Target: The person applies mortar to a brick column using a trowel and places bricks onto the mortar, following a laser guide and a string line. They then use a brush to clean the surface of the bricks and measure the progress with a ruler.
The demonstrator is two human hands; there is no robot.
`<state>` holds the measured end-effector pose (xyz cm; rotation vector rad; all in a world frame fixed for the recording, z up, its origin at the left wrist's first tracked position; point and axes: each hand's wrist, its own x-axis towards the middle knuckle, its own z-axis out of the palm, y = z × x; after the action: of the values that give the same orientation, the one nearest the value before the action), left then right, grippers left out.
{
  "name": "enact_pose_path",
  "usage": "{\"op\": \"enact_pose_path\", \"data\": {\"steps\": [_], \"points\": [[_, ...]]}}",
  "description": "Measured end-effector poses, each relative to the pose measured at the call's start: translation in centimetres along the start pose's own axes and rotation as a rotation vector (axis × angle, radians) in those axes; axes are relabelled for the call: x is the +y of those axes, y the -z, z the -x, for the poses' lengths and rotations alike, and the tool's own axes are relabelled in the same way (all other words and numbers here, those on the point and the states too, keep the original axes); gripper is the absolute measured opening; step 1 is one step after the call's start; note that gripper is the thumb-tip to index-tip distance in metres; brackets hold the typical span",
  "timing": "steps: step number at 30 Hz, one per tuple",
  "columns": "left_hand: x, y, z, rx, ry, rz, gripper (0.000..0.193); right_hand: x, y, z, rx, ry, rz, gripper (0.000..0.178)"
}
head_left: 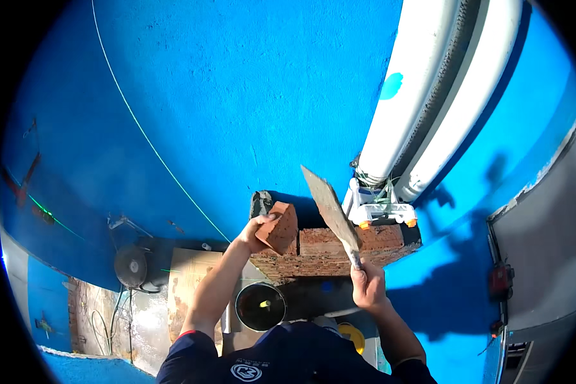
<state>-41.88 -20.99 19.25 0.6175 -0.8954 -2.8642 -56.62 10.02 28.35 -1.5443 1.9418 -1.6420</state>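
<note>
My left hand (255, 235) is closed round the left end of a red brick (280, 228), which is tilted at the left end of a low brick wall (352, 246). Whether the brick touches the wall, I cannot tell. Grey mortar (260, 203) shows behind the brick, at the wall's far left corner. In my right hand (368, 285) is the handle of a mason's trowel (329, 203). Its long grey-brown blade points up and to the left, above the wall, with some mortar smeared on it.
White pipes (422, 83) run down the blue wall (237, 83) to a white plastic bracket (379, 210) behind the brickwork. A taut string (137, 125) crosses at the left. Below stand a black bucket (261, 320), a yellow bucket (353, 335), a fan (130, 265) and a cardboard sheet (189, 281).
</note>
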Motion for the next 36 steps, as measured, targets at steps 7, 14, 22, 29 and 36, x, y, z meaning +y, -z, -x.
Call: {"op": "enact_pose_path", "data": {"steps": [7,14,22,29,36], "points": [[-3.8,-1.0,1.0,-0.132,-0.030,0.275,0.069,1.6,0.3,-0.6,-0.059,-0.085,-0.019,0.028],[-4.2,-3.3,1.6,-0.208,0.063,0.274,0.065,8.7,-1.2,0.2,-0.317,-0.336,0.562,0.039],[-6.9,-0.7,1.9,-0.184,-0.002,0.299,0.064,6.0,-0.4,0.2,-0.052,-0.122,0.288,0.034],[-6.6,2.6,1.9,-0.177,-0.053,0.313,0.061,10.5,-1.8,2.3,-0.281,-0.268,0.679,0.049],[-5.7,-1.5,5.2,-0.069,-0.210,-0.030,0.062,13.5,1.9,12.0,-0.278,-0.756,0.561,0.046]]}}
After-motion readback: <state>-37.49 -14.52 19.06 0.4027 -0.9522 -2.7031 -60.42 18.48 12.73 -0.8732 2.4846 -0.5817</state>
